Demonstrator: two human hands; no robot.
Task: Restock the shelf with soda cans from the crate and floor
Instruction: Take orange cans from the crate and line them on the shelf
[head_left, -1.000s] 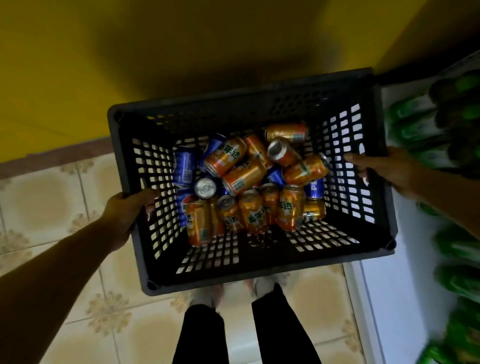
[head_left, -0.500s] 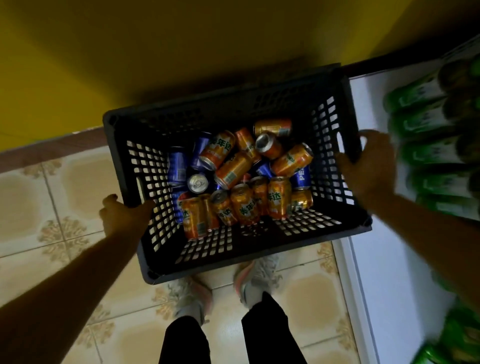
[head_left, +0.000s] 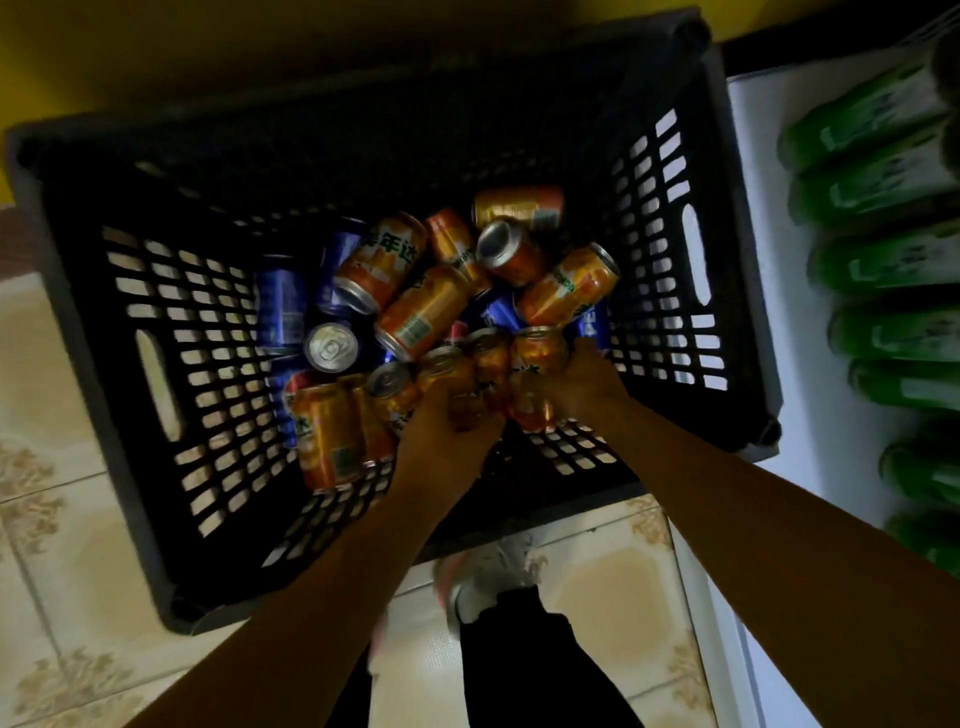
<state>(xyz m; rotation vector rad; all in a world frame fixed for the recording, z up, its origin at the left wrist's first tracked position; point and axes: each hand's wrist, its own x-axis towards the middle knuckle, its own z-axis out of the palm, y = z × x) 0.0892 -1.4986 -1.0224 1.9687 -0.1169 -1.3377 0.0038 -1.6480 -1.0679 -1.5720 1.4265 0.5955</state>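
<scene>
1. Closest in are the person's dark trousers (head_left: 519, 670) and one pale shoe (head_left: 488, 577), planted on the patterned tiled floor (head_left: 78, 597) just short of the crate.
2. Both forearms reach forward over the crate's near rim and down inside.
3. The left hand (head_left: 447, 431) sits low in the front row of cans, fingers curled round the lower part of an orange can (head_left: 457, 384); the picture is blurred there, so I cannot tell whether it also catches the neighbour.
4. The right hand (head_left: 576, 384) is just beside it, fingers and thumb wrapped round the end can (head_left: 537, 358), also orange, at the right of that row.
5. Further left in the same row stands another orange tin (head_left: 327, 436), and behind it an upright can with a silver top (head_left: 331, 347).
6. Beyond lies a loose heap of orange cans (head_left: 423, 312) on their sides, with blue cans (head_left: 280, 306) under and beside them.
7. All of them are in the black slotted crate (head_left: 130, 291), which rests on the tiles.
8. Its right wall is just beside a white shelf (head_left: 810, 467) holding a row of green bottles (head_left: 883, 260) on their sides.
9. Farthest off is a yellow wall (head_left: 156, 52).
</scene>
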